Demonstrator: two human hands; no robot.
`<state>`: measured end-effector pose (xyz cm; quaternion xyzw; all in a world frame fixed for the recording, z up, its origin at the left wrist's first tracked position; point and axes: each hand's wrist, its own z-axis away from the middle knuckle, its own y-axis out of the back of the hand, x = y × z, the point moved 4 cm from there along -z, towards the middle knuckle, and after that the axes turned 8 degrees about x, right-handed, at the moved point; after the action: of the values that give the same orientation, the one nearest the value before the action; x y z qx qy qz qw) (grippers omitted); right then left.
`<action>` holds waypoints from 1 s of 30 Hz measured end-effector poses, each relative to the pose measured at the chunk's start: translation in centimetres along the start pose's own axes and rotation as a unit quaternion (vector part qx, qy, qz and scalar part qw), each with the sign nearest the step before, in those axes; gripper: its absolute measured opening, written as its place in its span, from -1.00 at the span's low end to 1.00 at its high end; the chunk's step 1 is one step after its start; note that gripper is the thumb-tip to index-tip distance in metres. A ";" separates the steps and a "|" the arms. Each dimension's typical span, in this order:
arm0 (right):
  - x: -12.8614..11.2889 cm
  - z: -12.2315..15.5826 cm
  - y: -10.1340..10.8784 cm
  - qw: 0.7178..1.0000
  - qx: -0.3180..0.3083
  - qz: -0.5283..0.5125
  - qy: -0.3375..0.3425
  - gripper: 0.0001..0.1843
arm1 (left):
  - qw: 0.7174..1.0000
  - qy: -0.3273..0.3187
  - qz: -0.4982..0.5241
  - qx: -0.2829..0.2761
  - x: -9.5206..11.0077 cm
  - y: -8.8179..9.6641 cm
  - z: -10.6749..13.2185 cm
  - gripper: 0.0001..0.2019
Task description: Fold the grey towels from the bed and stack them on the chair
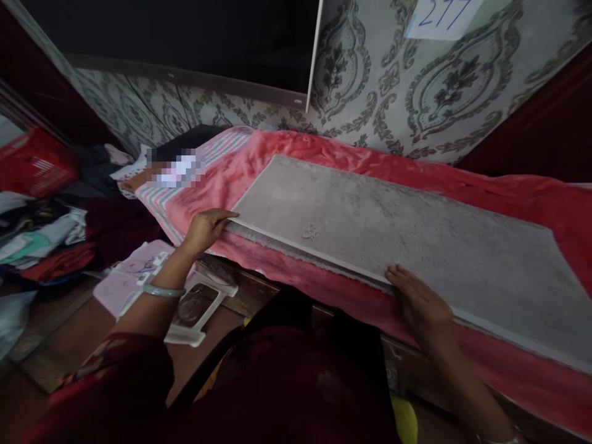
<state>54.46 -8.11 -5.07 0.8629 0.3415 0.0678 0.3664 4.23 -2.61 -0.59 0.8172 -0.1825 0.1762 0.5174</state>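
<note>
A long grey towel (351, 203), folded lengthwise with a pale hem and a small embroidered mark, is spread over a red blanket (314, 145). At its near left corner, my left hand (208, 229) pinches the upper layer between thumb and fingers. Farther right along the same near edge, my right hand (419, 302) grips the hem, its fingertips on the top face and the thumb out of sight. Between my hands the upper hem lies slightly back from the fuzzy edge of the lower layer.
A television (194, 43) hangs on the patterned wall above. Left are a red basket (39, 163), piled clothes (50, 240) and a pink stool (129, 277). A white plastic frame (203, 308) stands by my legs. Paper marked 277 (441, 17) is on the wall.
</note>
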 end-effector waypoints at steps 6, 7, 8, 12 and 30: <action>-0.1 0.6 -0.4 1.000 0.023 0.005 -0.004 -0.54 | 0.999 -0.029 0.013 0.008 -0.3 0.3 0.7 -0.61; -0.2 0.8 -0.5 1.000 0.023 0.010 -0.004 -0.54 | 0.999 -0.042 0.017 0.010 -0.3 0.2 0.8 -0.61; -0.2 0.9 -0.6 1.000 0.023 0.015 -0.003 -0.54 | 0.998 -0.053 0.020 0.014 -0.3 0.1 0.9 -0.62; -0.5 1.1 -0.7 1.000 0.021 0.015 0.012 -0.54 | 0.997 -0.073 0.030 0.017 -0.3 -0.2 0.9 -0.63; 2.1 -0.5 2.1 0.990 -0.011 0.070 -0.124 -0.52 | 0.986 -0.140 -0.083 0.044 12.1 -3.5 -2.5 -0.55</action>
<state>57.03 -7.48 -3.52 0.8821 0.2312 -0.0107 0.4103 16.18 -0.33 3.49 0.8679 -0.1771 0.0243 0.4635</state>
